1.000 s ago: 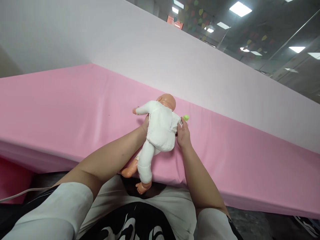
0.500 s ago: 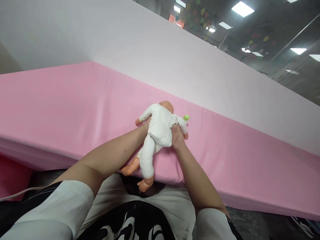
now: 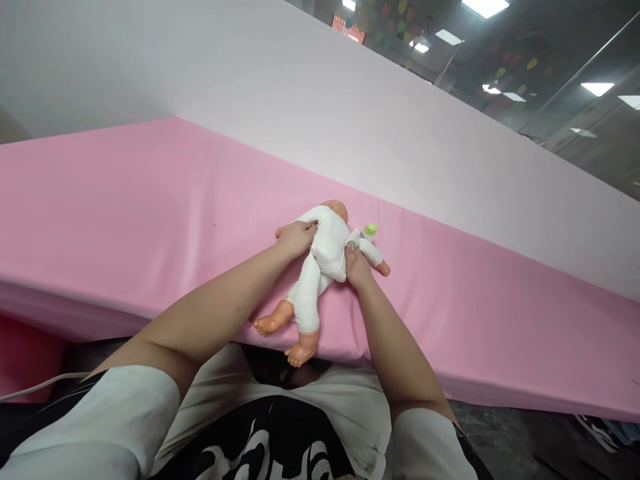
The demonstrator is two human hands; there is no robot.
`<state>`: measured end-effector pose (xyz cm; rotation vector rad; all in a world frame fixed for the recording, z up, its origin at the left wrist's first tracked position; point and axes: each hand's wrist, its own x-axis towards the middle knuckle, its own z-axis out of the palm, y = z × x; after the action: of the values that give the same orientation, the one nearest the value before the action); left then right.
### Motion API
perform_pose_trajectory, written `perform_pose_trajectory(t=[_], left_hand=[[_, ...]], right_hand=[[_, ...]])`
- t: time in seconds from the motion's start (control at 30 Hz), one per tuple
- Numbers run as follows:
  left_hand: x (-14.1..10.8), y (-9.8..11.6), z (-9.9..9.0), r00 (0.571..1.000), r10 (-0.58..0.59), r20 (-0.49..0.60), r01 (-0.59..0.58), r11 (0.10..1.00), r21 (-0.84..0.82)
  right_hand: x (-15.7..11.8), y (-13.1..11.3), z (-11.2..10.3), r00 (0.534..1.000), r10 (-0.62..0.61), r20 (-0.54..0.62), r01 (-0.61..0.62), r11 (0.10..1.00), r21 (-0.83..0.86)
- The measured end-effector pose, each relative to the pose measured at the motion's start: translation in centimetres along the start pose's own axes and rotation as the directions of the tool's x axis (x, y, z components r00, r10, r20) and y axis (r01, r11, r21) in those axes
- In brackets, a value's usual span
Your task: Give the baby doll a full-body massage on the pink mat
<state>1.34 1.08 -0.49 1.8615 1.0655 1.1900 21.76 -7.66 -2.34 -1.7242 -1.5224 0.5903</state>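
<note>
A baby doll (image 3: pixel 330 247) with a white cloth body lies on the pink padded surface, its head away from me and its bare feet towards me. My left hand (image 3: pixel 298 239) is at the side of its chest by the arm, fingers curled against the white cloth. On the other side, my right hand (image 3: pixel 356 263) is closed on a crumpled white wipe (image 3: pixel 353 239), beside the doll's torso and arm. Just beyond the wipe is a small bottle with a green cap (image 3: pixel 370 229), its lower part mostly hidden.
The pink padded bench (image 3: pixel 475 320) runs across the view. A white wall panel (image 3: pixel 350 120) rises behind it, with glass (image 3: pixel 480 73) above. My legs are at the near edge. A white cable (image 3: pixel 45 385) is at lower left.
My left hand has come out from beneath the doll to the side of its chest. The doll is lower and turned slightly, its feet shifted right. My right hand stays by the wipe.
</note>
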Motion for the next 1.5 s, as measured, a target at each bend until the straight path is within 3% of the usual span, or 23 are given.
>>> perform_pose_trajectory(t=[0.07, 0.13, 0.23, 0.3, 0.37, 0.43, 0.5, 0.6, 0.7, 0.8, 0.97, 1.17, 1.5], left_hand=[[-0.6, 0.9, -0.8, 0.998, -0.004, -0.064, 0.009, 0.996, 0.087], [-1.5, 2.1, -1.3, 0.986, 0.161, -0.043, -0.154, 0.979, 0.133], [-2.5, 3.6, -1.3, 0.886, 0.412, 0.214, -0.449, 0.877, 0.172], [-2.6, 3.7, -1.1, 0.831, 0.406, 0.381, -0.507, 0.834, 0.216], [-2.3, 3.1, -0.9, 0.835, 0.327, 0.442, -0.477, 0.83, 0.288], [-1.7, 2.1, -0.7, 0.869, 0.237, 0.434, -0.408, 0.84, 0.358], [-1.2, 1.1, -0.6, 0.899, 0.141, 0.414, -0.325, 0.85, 0.415], [-0.7, 0.2, -0.6, 0.912, 0.034, 0.41, -0.225, 0.875, 0.429], [-0.6, -0.1, -0.8, 0.885, -0.023, 0.465, -0.188, 0.897, 0.401], [-0.4, -0.4, -1.3, 0.829, -0.025, 0.559, -0.222, 0.902, 0.37], [-0.3, -1.0, -2.4, 0.785, 0.055, 0.617, -0.297, 0.908, 0.297], [-0.3, -0.9, -3.0, 0.724, -0.03, 0.689, -0.303, 0.884, 0.357], [-0.1, -1.5, -3.9, 0.682, -0.079, 0.728, -0.266, 0.899, 0.347]], right_hand=[[0.4, 0.5, -0.3, 0.999, 0.048, 0.003, -0.048, 0.999, -0.019], [0.7, 0.9, -0.4, 0.996, 0.088, -0.008, -0.088, 0.996, -0.031], [1.1, 1.4, -0.4, 0.995, 0.101, -0.019, -0.102, 0.992, -0.078], [1.2, 1.5, -0.4, 0.995, 0.102, -0.018, -0.103, 0.987, -0.122], [1.1, 1.4, -0.6, 0.994, 0.113, -0.012, -0.113, 0.979, -0.171], [0.8, 0.9, -0.7, 0.994, 0.104, -0.019, -0.106, 0.97, -0.221], [0.2, 0.1, -0.7, 0.998, 0.042, -0.056, -0.056, 0.962, -0.267], [-0.7, -1.2, -0.4, 0.992, -0.103, -0.069, 0.08, 0.956, -0.283], [-1.1, -1.7, 0.1, 0.989, -0.14, 0.048, 0.147, 0.955, -0.259], [-1.0, -1.3, 0.4, 0.987, -0.075, 0.143, 0.111, 0.958, -0.264], [-0.8, -0.7, 0.2, 0.982, -0.016, 0.187, 0.056, 0.975, -0.213], [-0.8, -0.6, -1.4, 0.962, -0.029, 0.272, 0.053, 0.995, -0.082], [0.0, 0.8, -3.9, 0.933, -0.056, 0.356, 0.075, 0.996, -0.038]])
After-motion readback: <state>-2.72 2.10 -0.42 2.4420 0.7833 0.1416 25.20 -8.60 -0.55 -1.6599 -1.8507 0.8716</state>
